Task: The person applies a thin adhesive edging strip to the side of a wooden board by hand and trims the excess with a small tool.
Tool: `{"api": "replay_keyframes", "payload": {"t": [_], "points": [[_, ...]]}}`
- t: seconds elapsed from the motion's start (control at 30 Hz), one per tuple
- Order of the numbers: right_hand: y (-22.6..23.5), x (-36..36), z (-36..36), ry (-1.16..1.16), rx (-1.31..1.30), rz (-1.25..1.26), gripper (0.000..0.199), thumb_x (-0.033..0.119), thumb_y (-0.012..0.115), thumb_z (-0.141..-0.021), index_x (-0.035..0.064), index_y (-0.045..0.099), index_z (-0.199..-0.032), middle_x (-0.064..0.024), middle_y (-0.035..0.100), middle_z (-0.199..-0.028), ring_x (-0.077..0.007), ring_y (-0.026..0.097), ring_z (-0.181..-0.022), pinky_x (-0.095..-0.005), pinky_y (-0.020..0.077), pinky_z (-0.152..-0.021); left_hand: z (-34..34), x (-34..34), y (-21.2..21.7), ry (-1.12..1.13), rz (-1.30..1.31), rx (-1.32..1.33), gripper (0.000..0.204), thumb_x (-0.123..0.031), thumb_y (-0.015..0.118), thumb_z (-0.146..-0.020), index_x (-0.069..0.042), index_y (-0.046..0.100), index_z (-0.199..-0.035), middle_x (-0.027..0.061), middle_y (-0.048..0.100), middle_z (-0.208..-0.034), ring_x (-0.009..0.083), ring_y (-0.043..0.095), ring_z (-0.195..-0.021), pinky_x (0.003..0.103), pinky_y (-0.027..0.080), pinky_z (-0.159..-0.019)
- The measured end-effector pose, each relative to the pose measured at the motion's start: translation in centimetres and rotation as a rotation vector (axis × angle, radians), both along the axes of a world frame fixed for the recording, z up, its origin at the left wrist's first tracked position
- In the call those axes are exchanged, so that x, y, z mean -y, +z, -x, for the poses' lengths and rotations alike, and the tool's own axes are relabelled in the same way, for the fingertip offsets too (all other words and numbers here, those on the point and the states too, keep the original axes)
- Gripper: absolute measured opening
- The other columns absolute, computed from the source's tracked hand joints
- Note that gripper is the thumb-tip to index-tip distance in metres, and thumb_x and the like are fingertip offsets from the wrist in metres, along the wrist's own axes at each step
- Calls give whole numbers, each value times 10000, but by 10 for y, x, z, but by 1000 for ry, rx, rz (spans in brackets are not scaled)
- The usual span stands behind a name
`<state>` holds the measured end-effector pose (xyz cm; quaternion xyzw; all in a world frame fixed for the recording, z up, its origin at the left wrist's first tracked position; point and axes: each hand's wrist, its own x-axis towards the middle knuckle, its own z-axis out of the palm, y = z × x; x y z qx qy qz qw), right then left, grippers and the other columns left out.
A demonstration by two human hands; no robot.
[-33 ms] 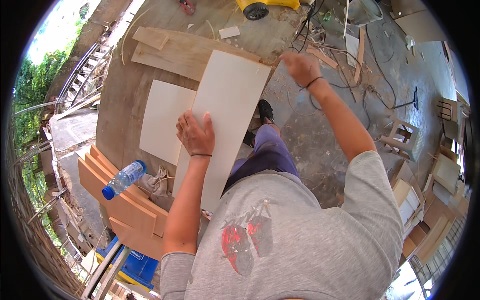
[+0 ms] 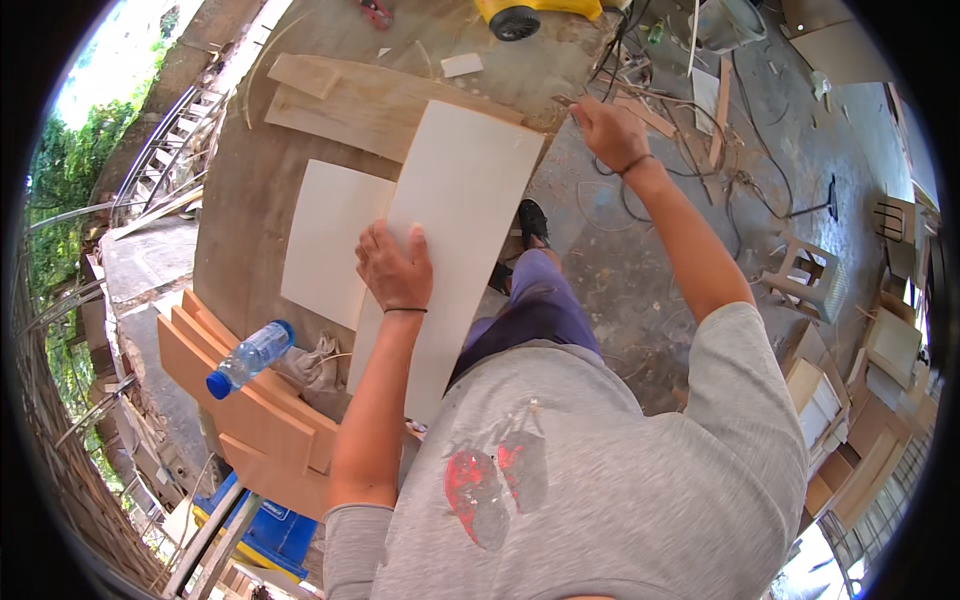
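A long white board [image 2: 470, 180] lies slantwise on the wooden work table, its near end by my waist. My left hand [image 2: 396, 265] rests flat on its left side, fingers stretched out and thumb apart. Past the board's far right corner, my right hand [image 2: 612, 133] is raised with closed fingers. A small flat brownish piece [image 2: 564, 101] sticks out of its grip toward the board; its exact kind is unclear. Beside the long board, on its left, lies a shorter white panel [image 2: 335, 245]. Bare wooden planks [image 2: 345, 105] lie beyond both.
A water bottle [image 2: 250, 358] lies on stacked brown boards [image 2: 240, 415] at the left, near a crumpled cloth [image 2: 315, 365]. A yellow wheeled thing [image 2: 515, 20] and red-handled tool [image 2: 376, 13] sit far off. Cables [image 2: 745, 185], a bucket [image 2: 728, 25] and a stool [image 2: 806, 278] occupy the right-hand floor.
My right hand has turned slightly, and the small flat piece now shows beyond its fingers. The left hand stays in place on the board.
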<state>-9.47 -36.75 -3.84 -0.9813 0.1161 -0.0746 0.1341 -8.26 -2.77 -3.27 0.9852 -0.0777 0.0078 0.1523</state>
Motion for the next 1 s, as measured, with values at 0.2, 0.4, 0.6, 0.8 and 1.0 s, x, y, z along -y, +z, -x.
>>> {"api": "replay_keyframes", "payload": {"t": [0.2,0.4,0.6,0.8,1.0], "points": [[-2,5,2,233,73,-73,82,172,572,-886,122,633,-909,-148,651,-782,-368,642,-721,-462,503,-620,3,-2,3,-33,21,28,524,-432,537,-918,-5,499,-1221,185,511,-1219,375,471,-1144,509,380,-929],[-3,8,-6,456,-32,-180,129,215,545,-912,169,654,-963,-109,694,-844,-329,674,-726,-443,533,-597,-3,0,-1,-38,42,50,527,-410,566,-898,-9,490,-1233,175,516,-1211,360,469,-1144,494,374,-934],[20,1,-15,174,48,-45,168,245,516,-946,117,621,-920,-118,684,-832,-335,661,-758,-449,520,-635,-2,-1,0,-35,67,37,541,-424,552,-909,-3,496,-1243,178,517,-1236,368,469,-1159,501,372,-948],[5,2,-7,145,-119,117,119,214,536,-927,118,606,-926,-143,676,-807,-347,659,-752,-452,516,-644,-3,-1,0,-32,51,38,523,-404,552,-912,2,497,-1238,183,523,-1215,369,478,-1142,498,374,-943],[2,4,-6,349,-159,-132,125,220,537,-919,121,611,-932,-155,677,-793,-361,663,-742,-456,524,-658,-2,-2,-1,-23,73,49,495,-394,537,-925,-3,505,-1227,183,526,-1209,369,483,-1133,494,377,-939]]}}
